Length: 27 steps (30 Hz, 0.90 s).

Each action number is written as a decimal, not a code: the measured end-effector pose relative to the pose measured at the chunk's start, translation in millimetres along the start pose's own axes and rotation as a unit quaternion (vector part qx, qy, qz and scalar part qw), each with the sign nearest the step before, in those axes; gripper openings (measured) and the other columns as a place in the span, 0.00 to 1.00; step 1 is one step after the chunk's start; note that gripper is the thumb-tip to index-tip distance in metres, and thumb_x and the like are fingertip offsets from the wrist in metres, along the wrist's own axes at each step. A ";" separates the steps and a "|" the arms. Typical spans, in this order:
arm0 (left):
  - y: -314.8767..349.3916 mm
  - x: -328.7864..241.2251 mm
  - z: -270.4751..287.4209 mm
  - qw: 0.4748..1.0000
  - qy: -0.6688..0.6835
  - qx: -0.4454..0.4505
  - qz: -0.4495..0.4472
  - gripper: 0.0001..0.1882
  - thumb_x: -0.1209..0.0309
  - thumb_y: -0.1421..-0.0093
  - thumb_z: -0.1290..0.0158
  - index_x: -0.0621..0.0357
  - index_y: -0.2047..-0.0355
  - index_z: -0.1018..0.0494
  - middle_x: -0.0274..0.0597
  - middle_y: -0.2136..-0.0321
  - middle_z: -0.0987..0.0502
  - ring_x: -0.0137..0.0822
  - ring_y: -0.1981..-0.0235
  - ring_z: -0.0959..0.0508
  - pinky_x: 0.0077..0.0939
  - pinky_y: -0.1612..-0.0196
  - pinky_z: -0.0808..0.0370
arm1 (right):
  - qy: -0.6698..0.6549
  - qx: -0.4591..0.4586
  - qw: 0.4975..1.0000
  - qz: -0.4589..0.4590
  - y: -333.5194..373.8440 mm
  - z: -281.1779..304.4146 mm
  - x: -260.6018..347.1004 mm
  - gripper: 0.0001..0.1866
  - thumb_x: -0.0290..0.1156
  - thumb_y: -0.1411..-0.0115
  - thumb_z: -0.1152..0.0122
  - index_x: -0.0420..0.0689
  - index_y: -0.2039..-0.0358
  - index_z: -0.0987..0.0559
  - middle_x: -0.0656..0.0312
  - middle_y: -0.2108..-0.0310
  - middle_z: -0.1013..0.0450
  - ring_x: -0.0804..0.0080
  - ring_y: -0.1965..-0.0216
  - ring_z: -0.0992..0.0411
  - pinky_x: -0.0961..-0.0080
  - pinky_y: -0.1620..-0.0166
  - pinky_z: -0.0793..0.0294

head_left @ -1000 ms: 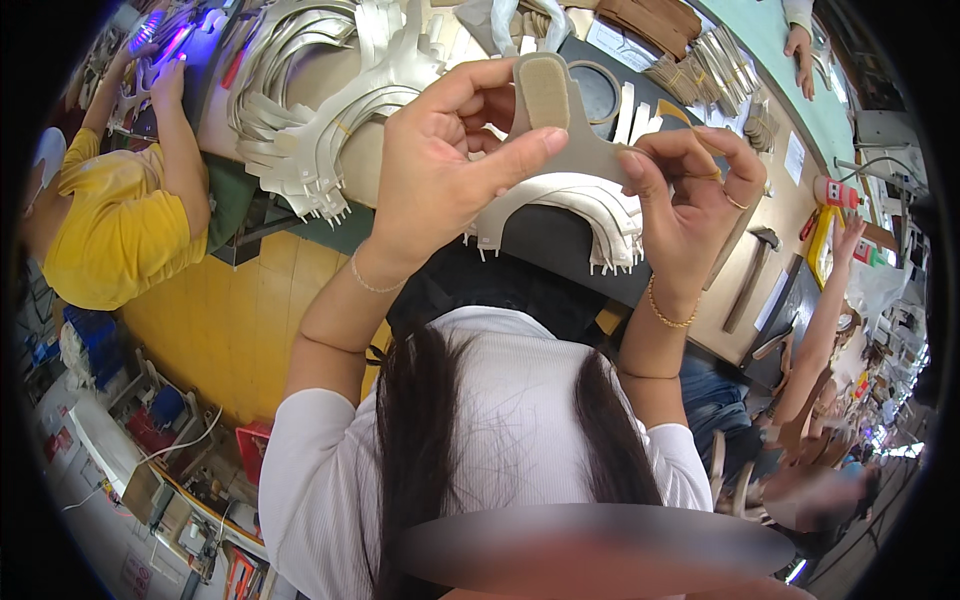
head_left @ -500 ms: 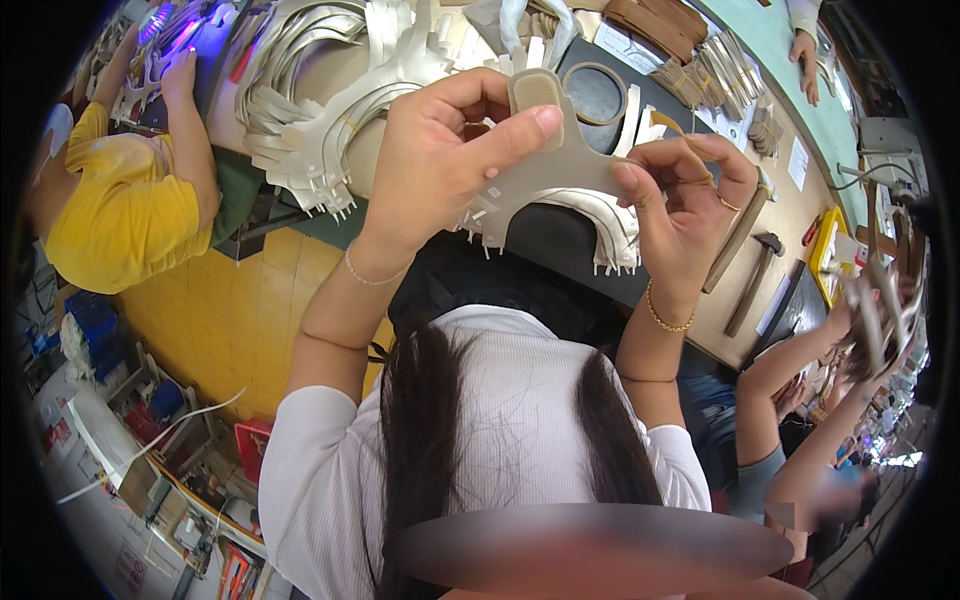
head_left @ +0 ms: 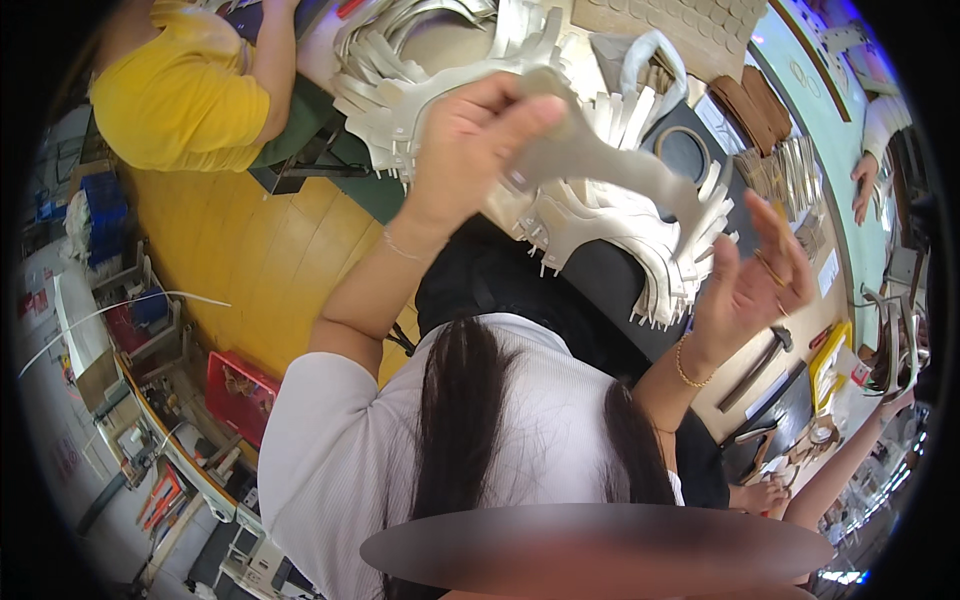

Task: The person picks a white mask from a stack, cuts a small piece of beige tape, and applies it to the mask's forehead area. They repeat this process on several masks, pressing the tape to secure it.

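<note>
My left hand (head_left: 468, 150) pinches one arm of a grey, curved leather cut-out (head_left: 610, 165), thumb on top, holding it above the bench. The cut-out is somewhat blurred, and its other end reaches toward my right hand (head_left: 750, 290). That hand is apart from it, fingers spread; a thin tan band shows at one finger, and whether it is worn or held I cannot make out. Below the held piece lies a fanned pile of similar off-white cut-outs (head_left: 590, 225) on a black mat (head_left: 612, 272). Another pile of pale cut-outs (head_left: 405, 120) lies beyond my left hand.
A round grey dish (head_left: 683, 152) sits beside the pile. Brown leather pieces (head_left: 752, 108) and bundled tan strips (head_left: 785, 175) lie farther right. A hammer (head_left: 757, 370) rests near a yellow tray (head_left: 830, 365). A co-worker in yellow (head_left: 180, 95) is at left; another person's hand (head_left: 865, 185) is at far right.
My right hand has let go of the grey leather cut-out and moved away to the right, fingers opening. My left hand keeps its hold. The whole view has shifted.
</note>
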<state>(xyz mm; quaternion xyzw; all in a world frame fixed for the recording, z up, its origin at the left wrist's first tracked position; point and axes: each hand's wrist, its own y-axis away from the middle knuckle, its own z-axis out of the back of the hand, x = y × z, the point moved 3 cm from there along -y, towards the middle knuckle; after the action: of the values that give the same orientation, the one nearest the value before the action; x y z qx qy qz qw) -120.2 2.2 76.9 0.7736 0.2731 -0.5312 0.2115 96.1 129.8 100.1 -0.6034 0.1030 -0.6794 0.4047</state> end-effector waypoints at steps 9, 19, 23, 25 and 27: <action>-13.3 39.3 140.5 0.975 0.060 -0.212 0.029 0.09 0.70 0.39 0.44 0.63 0.63 0.27 0.36 0.71 0.22 0.24 0.74 0.25 0.19 0.68 0.25 | -0.025 0.002 0.999 -0.026 2.5 -4.8 -7.8 0.29 0.18 0.48 0.34 0.45 0.49 0.39 0.48 0.51 0.32 0.58 0.51 0.28 0.65 0.45 0.32; -10.7 27.7 156.7 0.679 -0.643 -0.331 -0.125 0.20 0.63 0.45 0.38 0.68 0.63 0.28 0.38 0.77 0.29 0.26 0.78 0.31 0.22 0.75 0.31 | -0.026 -0.007 0.997 -0.071 10.8 1.1 -11.6 0.26 0.18 0.48 0.35 0.44 0.51 0.36 0.50 0.52 0.30 0.64 0.52 0.29 0.70 0.48 0.32; 1.0 53.9 99.5 0.884 -0.459 -0.087 0.014 0.17 0.64 0.45 0.38 0.64 0.62 0.26 0.35 0.73 0.28 0.26 0.72 0.30 0.20 0.67 0.30 | -0.143 -0.004 0.965 -0.218 28.4 -8.8 -21.7 0.21 0.21 0.44 0.38 0.41 0.51 0.34 0.55 0.54 0.30 0.70 0.55 0.29 0.75 0.51 0.31; 19.6 79.4 63.4 0.893 -0.435 0.054 0.107 0.16 0.65 0.46 0.38 0.63 0.62 0.26 0.35 0.73 0.26 0.23 0.73 0.28 0.17 0.67 0.29 | -0.208 0.029 0.923 -0.324 41.5 -14.4 -27.1 0.20 0.22 0.43 0.37 0.42 0.51 0.33 0.58 0.56 0.30 0.74 0.56 0.30 0.77 0.51 0.31; 31.6 96.4 45.1 0.893 -0.399 0.100 0.185 0.16 0.67 0.47 0.37 0.65 0.63 0.26 0.35 0.73 0.26 0.22 0.74 0.28 0.16 0.68 0.29 | -0.229 0.040 0.906 -0.354 50.9 -17.3 -32.9 0.19 0.21 0.41 0.41 0.42 0.51 0.34 0.59 0.58 0.29 0.74 0.57 0.30 0.77 0.52 0.30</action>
<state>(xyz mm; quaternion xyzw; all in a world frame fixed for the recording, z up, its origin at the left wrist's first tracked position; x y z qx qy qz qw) -104.0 -30.6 -27.9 0.5501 -0.0367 -0.7708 0.3191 100.4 112.8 39.5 -0.7228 -0.2402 -0.6243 0.1733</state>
